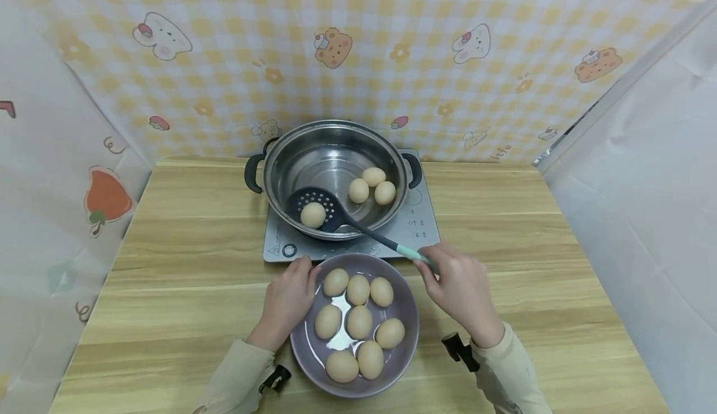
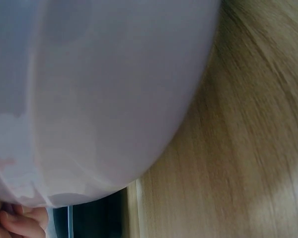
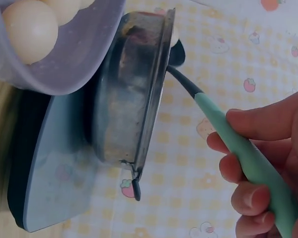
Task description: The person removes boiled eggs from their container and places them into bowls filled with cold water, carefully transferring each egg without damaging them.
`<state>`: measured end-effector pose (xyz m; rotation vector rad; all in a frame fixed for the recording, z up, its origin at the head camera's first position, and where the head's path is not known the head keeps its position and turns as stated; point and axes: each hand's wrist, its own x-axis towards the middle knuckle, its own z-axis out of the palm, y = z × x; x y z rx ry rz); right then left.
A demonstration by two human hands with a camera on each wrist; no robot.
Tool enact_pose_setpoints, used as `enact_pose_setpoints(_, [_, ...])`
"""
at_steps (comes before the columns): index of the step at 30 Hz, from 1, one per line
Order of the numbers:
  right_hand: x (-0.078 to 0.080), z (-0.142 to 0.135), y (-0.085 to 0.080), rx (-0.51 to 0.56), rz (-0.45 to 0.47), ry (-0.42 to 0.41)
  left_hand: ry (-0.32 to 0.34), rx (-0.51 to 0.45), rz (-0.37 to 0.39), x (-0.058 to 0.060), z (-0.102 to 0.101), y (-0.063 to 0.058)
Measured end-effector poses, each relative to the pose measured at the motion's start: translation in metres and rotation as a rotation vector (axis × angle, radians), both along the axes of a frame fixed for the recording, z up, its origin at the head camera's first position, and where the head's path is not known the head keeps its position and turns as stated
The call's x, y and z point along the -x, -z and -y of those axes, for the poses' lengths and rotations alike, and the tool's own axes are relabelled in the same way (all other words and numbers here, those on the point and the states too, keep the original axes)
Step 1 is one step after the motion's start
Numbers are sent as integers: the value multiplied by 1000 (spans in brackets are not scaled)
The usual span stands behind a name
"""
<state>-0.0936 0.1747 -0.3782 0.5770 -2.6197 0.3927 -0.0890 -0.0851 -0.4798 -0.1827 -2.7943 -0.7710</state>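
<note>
My right hand (image 1: 456,280) grips the mint-green handle of a dark slotted spoon (image 1: 376,235), thumb along one side and fingers curled round in the right wrist view. The perforated head, over the near left part of a steel pot (image 1: 299,149), carries one egg (image 1: 313,215). Three more eggs (image 1: 358,190) lie together at the pot's right side. A purple bowl (image 1: 411,345) with several eggs (image 1: 359,322) stands in front of the pot. At its far left rim, my left hand (image 1: 288,299) holds the bowl; its fingers (image 2: 25,223) partly show past the rim.
The two-handled pot sits on a flat grey induction cooker (image 1: 422,215). Under everything is a wood-grain table (image 1: 185,264). A yellow checked cloth (image 1: 364,90) hangs right behind the pot, with white sheets (image 1: 633,152) at both sides.
</note>
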Motion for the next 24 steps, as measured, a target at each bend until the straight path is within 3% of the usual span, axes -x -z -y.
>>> enact_pose_setpoints(15, [1,2,-14,23,188,6,-2,-2,6,0,0,1])
enact_pose_setpoints(24, [2,-7,-20,105,346,70,3,-8,-18,1,1,2])
